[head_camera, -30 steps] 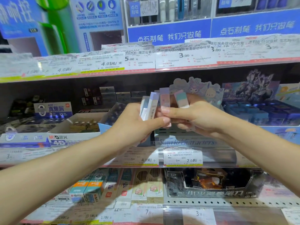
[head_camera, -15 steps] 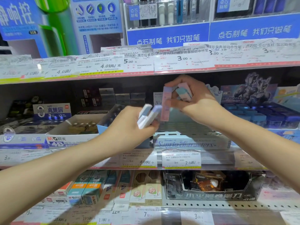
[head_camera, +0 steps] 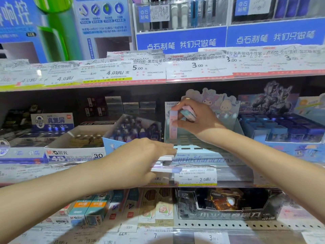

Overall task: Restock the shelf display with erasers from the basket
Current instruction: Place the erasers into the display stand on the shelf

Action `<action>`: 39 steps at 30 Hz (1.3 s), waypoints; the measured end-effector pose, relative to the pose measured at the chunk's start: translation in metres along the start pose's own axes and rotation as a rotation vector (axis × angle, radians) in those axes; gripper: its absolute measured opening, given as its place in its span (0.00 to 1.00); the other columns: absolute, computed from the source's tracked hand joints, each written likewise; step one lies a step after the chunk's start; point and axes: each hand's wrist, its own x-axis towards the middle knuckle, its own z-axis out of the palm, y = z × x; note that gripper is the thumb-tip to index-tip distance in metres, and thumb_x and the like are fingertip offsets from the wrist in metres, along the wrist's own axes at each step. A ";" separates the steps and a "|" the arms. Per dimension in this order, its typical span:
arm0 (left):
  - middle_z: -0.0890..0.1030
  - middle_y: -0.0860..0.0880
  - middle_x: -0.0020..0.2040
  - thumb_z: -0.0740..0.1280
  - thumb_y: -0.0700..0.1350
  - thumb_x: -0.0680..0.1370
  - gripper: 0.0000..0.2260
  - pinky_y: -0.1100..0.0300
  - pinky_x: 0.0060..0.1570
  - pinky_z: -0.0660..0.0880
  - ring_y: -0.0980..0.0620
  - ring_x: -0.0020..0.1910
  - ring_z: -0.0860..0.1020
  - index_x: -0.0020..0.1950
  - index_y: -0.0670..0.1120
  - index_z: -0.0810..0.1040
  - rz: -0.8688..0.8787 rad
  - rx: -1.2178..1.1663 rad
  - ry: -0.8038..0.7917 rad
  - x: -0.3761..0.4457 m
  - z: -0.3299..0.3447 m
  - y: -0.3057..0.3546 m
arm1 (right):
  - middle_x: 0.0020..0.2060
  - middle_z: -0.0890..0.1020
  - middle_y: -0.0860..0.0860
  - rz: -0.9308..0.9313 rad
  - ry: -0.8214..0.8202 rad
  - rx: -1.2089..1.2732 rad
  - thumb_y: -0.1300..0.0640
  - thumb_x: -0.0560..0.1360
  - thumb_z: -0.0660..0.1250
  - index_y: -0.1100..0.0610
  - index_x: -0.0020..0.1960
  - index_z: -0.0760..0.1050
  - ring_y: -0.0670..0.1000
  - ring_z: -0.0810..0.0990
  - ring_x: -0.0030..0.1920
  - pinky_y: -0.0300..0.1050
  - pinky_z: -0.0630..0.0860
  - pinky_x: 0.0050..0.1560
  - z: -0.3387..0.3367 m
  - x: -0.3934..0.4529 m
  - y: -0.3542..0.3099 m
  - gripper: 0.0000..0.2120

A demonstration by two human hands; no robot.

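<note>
- Two erasers sit in my right hand (head_camera: 198,120): my fingers (head_camera: 177,123) pinch a pink one (head_camera: 173,127) upright by its top end, and a teal one (head_camera: 187,115) lies tilted across my palm behind it.
- The pink eraser's lower end hangs just above the slotted tray (head_camera: 193,147) of the pastel display box; I cannot tell whether it touches a slot.
- My left hand (head_camera: 140,159) is lower and to the left, palm down, fingers curled over a small stack of pale erasers (head_camera: 165,163) that lie flat and poke out rightward; one end shows a lavender tip.
- That stack is level with the box's front lip, which carries printed script lettering, blurred.
- The tray's visible slots look unfilled, and a cartoon backboard (head_camera: 219,103) stands behind my right hand.
- Left of the tray a blue box (head_camera: 133,129) of small dark items leans back, and further left is a white eraser carton (head_camera: 75,153) marked 4B and 30.
- Right of the tray stands a dark blue display (head_camera: 284,127) with an armoured figure on its backing.
- Price tags (head_camera: 195,175) line the shelf edge beneath my left hand; one reads 2.04.
- More boxed goods fill the shelf below, and pens stand in the rack above.
</note>
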 end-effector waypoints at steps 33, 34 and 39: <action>0.82 0.47 0.35 0.68 0.44 0.73 0.04 0.52 0.37 0.76 0.51 0.35 0.79 0.39 0.46 0.80 -0.266 -0.531 0.348 0.020 -0.001 0.002 | 0.35 0.71 0.54 0.464 -0.201 0.916 0.59 0.79 0.51 0.59 0.42 0.71 0.48 0.67 0.27 0.40 0.64 0.28 -0.009 -0.021 -0.023 0.12; 0.81 0.47 0.33 0.69 0.44 0.73 0.05 0.58 0.30 0.74 0.55 0.29 0.78 0.39 0.43 0.80 -0.288 -0.604 0.372 0.022 -0.002 0.005 | 0.35 0.72 0.54 0.450 -0.198 0.912 0.58 0.79 0.51 0.60 0.43 0.72 0.48 0.71 0.29 0.41 0.68 0.32 -0.009 -0.023 -0.024 0.13; 0.69 0.53 0.17 0.68 0.48 0.75 0.12 0.67 0.20 0.61 0.57 0.16 0.64 0.38 0.39 0.79 -0.367 -0.880 0.378 0.030 -0.001 0.016 | 0.50 0.79 0.61 0.411 -0.192 0.935 0.55 0.79 0.54 0.65 0.57 0.72 0.53 0.81 0.47 0.46 0.78 0.47 -0.005 -0.028 -0.030 0.16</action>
